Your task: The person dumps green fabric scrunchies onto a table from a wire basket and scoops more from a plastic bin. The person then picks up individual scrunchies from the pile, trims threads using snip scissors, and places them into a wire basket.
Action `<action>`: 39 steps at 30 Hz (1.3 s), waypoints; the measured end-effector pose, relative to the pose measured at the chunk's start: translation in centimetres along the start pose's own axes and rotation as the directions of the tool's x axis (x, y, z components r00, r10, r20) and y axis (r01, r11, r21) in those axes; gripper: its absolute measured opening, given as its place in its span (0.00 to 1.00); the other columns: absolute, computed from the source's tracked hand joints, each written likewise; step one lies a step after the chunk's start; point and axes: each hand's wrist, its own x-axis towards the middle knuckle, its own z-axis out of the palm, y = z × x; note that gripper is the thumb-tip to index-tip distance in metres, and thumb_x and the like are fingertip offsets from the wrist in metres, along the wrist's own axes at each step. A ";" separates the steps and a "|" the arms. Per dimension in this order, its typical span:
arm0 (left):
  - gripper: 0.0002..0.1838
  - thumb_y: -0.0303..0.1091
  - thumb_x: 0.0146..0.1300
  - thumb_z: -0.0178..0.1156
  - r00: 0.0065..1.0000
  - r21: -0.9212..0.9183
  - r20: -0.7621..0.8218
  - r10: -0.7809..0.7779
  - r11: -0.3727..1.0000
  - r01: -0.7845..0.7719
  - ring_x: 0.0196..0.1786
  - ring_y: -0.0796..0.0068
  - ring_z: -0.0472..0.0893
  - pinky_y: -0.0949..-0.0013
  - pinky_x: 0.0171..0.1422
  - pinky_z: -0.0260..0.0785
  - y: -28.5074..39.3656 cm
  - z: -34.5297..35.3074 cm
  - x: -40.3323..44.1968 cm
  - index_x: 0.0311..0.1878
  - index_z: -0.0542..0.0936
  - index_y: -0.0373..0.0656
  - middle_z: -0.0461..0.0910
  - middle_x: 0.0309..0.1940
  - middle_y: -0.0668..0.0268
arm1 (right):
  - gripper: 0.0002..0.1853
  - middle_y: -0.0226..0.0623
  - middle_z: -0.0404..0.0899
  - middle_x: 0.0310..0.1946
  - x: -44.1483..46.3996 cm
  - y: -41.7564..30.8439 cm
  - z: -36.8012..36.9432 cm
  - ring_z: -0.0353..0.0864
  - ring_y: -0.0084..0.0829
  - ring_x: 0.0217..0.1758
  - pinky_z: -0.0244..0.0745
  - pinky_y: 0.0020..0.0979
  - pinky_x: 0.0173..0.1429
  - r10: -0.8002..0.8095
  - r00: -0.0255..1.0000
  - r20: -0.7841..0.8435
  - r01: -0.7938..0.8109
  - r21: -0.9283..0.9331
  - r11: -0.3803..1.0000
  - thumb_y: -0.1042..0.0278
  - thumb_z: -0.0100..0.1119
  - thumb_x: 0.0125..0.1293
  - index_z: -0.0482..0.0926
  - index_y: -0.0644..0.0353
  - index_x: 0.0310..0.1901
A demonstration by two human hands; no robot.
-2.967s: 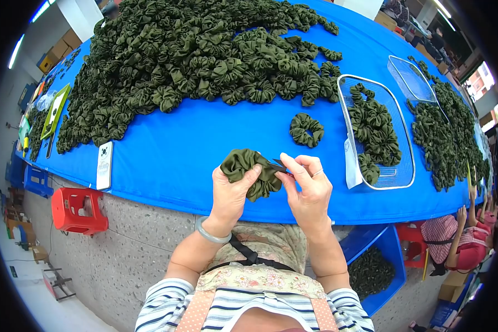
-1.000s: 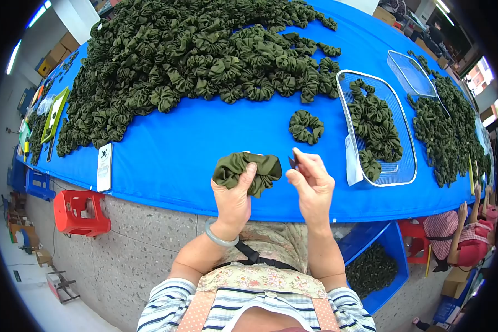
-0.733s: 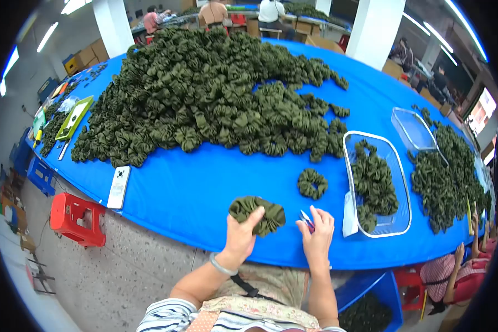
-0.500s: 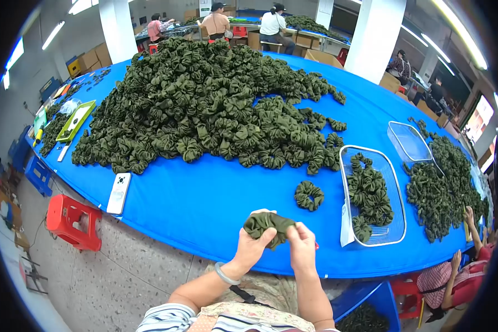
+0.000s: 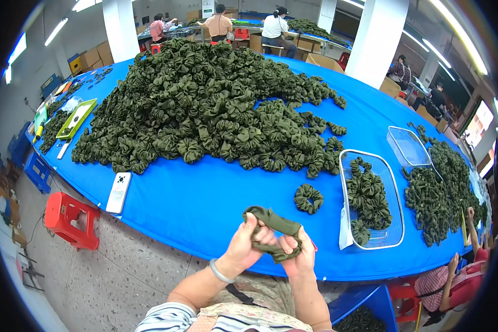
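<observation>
Scrunchie (image 5: 285, 224) fabric stretches between the left hand (image 5: 245, 243) and right hand (image 5: 297, 255), both curled closed around it, beyond them a loose green scrunchie (image 5: 308, 198).

There's the dark green scrunchie (image 5: 284, 224), pulled open into a slanted loop between left hand (image 5: 242, 243) and right hand (image 5: 300, 259), over the blue cloth (image 5: 205, 221)! Another scrunchie (image 5: 300, 198) lies ring-shaped near the wire basket (image 5: 389, 240).

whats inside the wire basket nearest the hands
Several dark green scrunchies lie in the wire basket, with bare mesh showing beside them. Whatever is under the scrunchies is covered and cannot be seen.
</observation>
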 end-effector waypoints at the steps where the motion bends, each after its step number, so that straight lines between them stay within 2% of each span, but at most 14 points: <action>1: 0.23 0.55 0.68 0.46 0.994 -0.133 0.096 -0.055 0.989 0.068 0.19 0.81 0.62 0.75 0.26 0.57 0.9 -0.4 0.0 0.36 0.75 0.43 0.65 0.15 0.74 | 0.11 0.21 0.59 0.16 0.0 -0.3 -0.5 0.58 0.18 0.19 0.57 0.23 0.29 -0.002 0.999 -0.037 0.003 0.018 1.000 0.59 0.44 0.72 0.70 0.54 0.34; 5: 0.19 0.46 0.72 0.45 0.860 0.597 0.025 -0.510 0.698 0.397 0.16 0.86 0.52 0.77 0.20 0.43 6.7 0.2 -1.7 0.49 0.73 0.39 0.57 0.15 0.77 | 0.13 0.22 0.63 0.16 0.0 -3.5 -3.2 0.57 0.16 0.15 0.60 0.22 0.26 -0.126 0.986 0.107 0.135 -0.090 0.987 0.55 0.48 0.70 0.70 0.56 0.42; 8: 0.20 0.38 0.70 0.50 0.921 0.729 -0.097 -0.376 0.603 0.323 0.18 0.87 0.56 0.79 0.21 0.48 6.6 2.6 -1.5 0.61 0.67 0.38 0.65 0.21 0.75 | 0.25 0.32 0.75 0.21 -0.9 -3.1 -2.5 0.68 0.21 0.17 0.66 0.23 0.26 0.048 0.990 0.131 0.041 -0.601 0.798 0.44 0.51 0.67 0.70 0.61 0.51; 12: 0.27 0.31 0.67 0.53 0.989 0.957 0.017 -0.148 0.289 0.027 0.24 0.88 0.64 0.80 0.25 0.56 3.4 1.2 -0.4 0.68 0.61 0.40 0.69 0.27 0.75 | 0.18 0.32 0.79 0.26 -0.2 -1.9 0.4 0.76 0.19 0.27 0.69 0.22 0.30 0.172 0.963 0.205 0.115 -0.899 0.423 0.72 0.66 0.56 0.72 0.65 0.47; 17: 0.25 0.33 0.67 0.53 0.932 0.772 -0.156 -0.326 0.549 0.321 0.15 0.91 0.58 0.82 0.18 0.47 5.8 0.3 0.1 0.65 0.65 0.37 0.66 0.17 0.81 | 0.07 0.26 0.72 0.16 0.0 -5.7 -2.3 0.68 0.14 0.19 0.64 0.20 0.24 0.037 0.997 0.063 0.036 -0.869 0.494 0.72 0.61 0.60 0.78 0.64 0.28; 21: 0.20 0.31 0.65 0.54 0.978 0.633 -0.054 -0.203 0.750 0.191 0.33 0.82 0.74 0.76 0.37 0.67 -0.2 0.3 5.8 0.60 0.70 0.38 0.76 0.37 0.68 | 0.08 0.26 0.73 0.18 0.9 -7.2 -2.7 0.68 0.14 0.20 0.62 0.20 0.23 -0.374 0.927 0.029 0.203 -0.877 0.435 0.72 0.61 0.62 0.75 0.64 0.26; 23: 0.22 0.29 0.57 0.60 0.937 0.940 0.342 -0.077 0.026 -0.341 0.48 0.72 0.74 0.68 0.54 0.67 -1.3 -0.8 10.0 0.56 0.72 0.39 0.74 0.47 0.62 | 0.11 0.30 0.75 0.23 1.5 -11.1 -4.0 0.72 0.19 0.25 0.67 0.24 0.29 -0.714 0.691 0.114 0.307 -0.940 0.147 0.67 0.61 0.63 0.76 0.67 0.30; 25: 0.24 0.28 0.49 0.64 0.786 0.613 0.614 -0.080 -0.578 -0.538 0.51 0.64 0.72 0.64 0.56 0.66 -2.0 -2.0 13.4 0.53 0.74 0.39 0.75 0.44 0.60 | 0.16 0.38 0.79 0.37 1.9 -15.6 -6.5 0.76 0.27 0.38 0.71 0.28 0.42 -0.850 0.521 0.080 0.273 -0.959 0.077 0.61 0.60 0.64 0.77 0.70 0.42; 26: 0.21 0.29 0.45 0.65 0.804 0.571 0.584 -0.114 -0.646 -0.507 0.53 0.60 0.69 0.61 0.55 0.66 -2.7 -2.8 14.3 0.47 0.77 0.40 0.75 0.43 0.62 | 0.20 0.41 0.77 0.43 2.1 -16.9 -8.3 0.75 0.30 0.45 0.70 0.29 0.49 -0.902 0.359 0.240 0.083 -0.971 -0.225 0.60 0.59 0.65 0.74 0.71 0.48; 27: 0.20 0.30 0.46 0.65 0.805 0.565 0.578 -0.138 -0.644 -0.516 0.51 0.61 0.70 0.61 0.54 0.66 -2.8 -4.0 15.1 0.45 0.78 0.40 0.76 0.42 0.63 | 0.24 0.43 0.76 0.50 2.1 -17.5 -8.6 0.74 0.33 0.51 0.68 0.31 0.55 -0.875 0.227 0.428 -0.159 -0.870 -0.467 0.59 0.58 0.65 0.71 0.71 0.54; 29: 0.16 0.31 0.46 0.66 0.804 0.550 0.568 -0.178 -0.644 -0.531 0.48 0.62 0.72 0.62 0.52 0.66 -2.5 -5.9 16.7 0.41 0.79 0.40 0.77 0.40 0.65 | 0.25 0.44 0.71 0.57 0.9 -16.9 -8.1 0.72 0.33 0.57 0.66 0.30 0.60 -0.924 0.233 0.302 -0.022 -0.949 -0.316 0.62 0.58 0.65 0.69 0.69 0.59; 31: 0.14 0.39 0.57 0.63 0.976 0.970 0.207 -0.061 -0.115 -0.213 0.38 0.71 0.74 0.68 0.47 0.64 -1.8 -3.9 15.7 0.42 0.80 0.42 0.80 0.38 0.69 | 0.22 0.42 0.73 0.54 -0.5 -14.8 -6.9 0.73 0.32 0.55 0.67 0.29 0.59 -0.916 0.358 0.182 0.356 -0.933 -0.047 0.65 0.57 0.66 0.70 0.68 0.58; 34: 0.15 0.40 0.71 0.48 0.988 0.571 -0.004 -0.157 0.811 0.131 0.43 0.75 0.75 0.70 0.51 0.64 -0.4 -1.3 11.8 0.50 0.74 0.39 0.79 0.42 0.68 | 0.16 0.34 0.77 0.48 -1.3 -11.4 -4.9 0.75 0.25 0.50 0.69 0.25 0.55 -0.771 0.634 0.062 0.442 -0.847 0.295 0.70 0.55 0.67 0.74 0.64 0.54; 39: 0.15 0.38 0.71 0.48 0.975 0.361 0.134 -0.177 0.925 0.118 0.50 0.73 0.75 0.66 0.61 0.65 0.8 -0.2 6.6 0.52 0.72 0.38 0.77 0.46 0.62 | 0.21 0.36 0.74 0.52 0.6 -7.7 -3.7 0.74 0.23 0.49 0.68 0.25 0.54 -0.454 0.881 0.133 0.387 -0.756 0.528 0.62 0.55 0.68 0.71 0.66 0.58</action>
